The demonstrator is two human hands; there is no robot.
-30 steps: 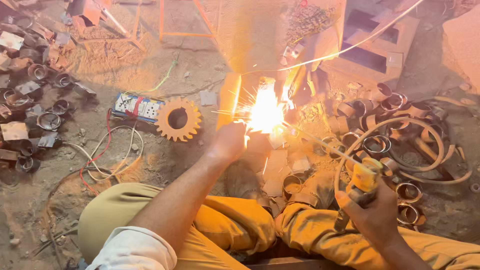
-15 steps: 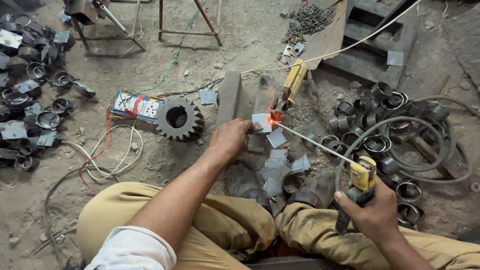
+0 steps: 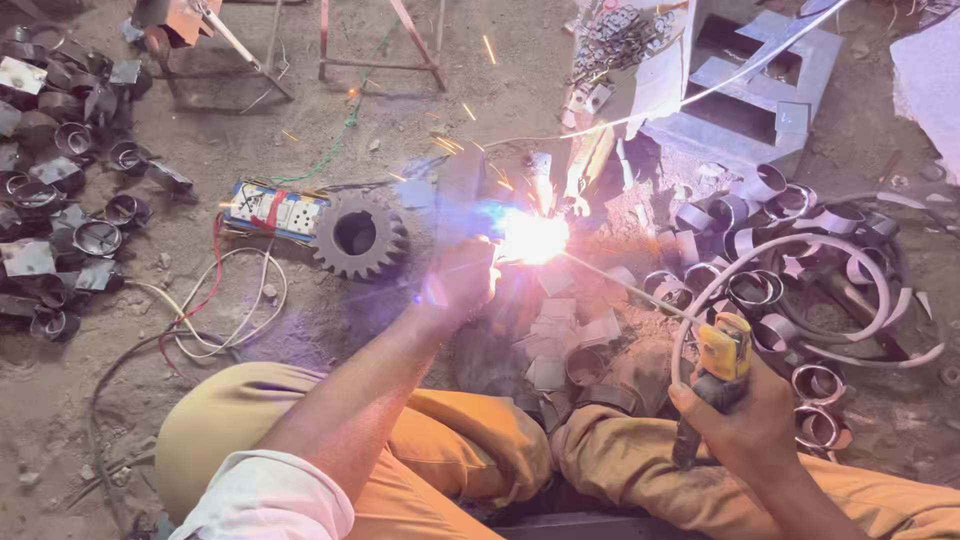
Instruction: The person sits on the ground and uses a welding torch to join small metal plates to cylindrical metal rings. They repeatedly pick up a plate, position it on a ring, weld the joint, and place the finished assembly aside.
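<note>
Risks: left hand [image 3: 462, 282] bare, pressed on small metal piece right beside arc [image 3: 530, 238] – burn likely from spatter or heat through steel. Sparks fly toward socket board [image 3: 275, 209] and loose wires [image 3: 215, 310] on floor. No glove visible on either hand.

Right hand [image 3: 740, 425] closed round yellow electrode holder [image 3: 722, 350], thin rod [image 3: 625, 288] running to arc.

Workpiece: on dirt floor mid-frame, just right of gear [image 3: 358, 236], washed out by glare; shape unclear.

One gear [image 3: 360, 236], one electrode holder [image 3: 722, 358], two hands.
</note>
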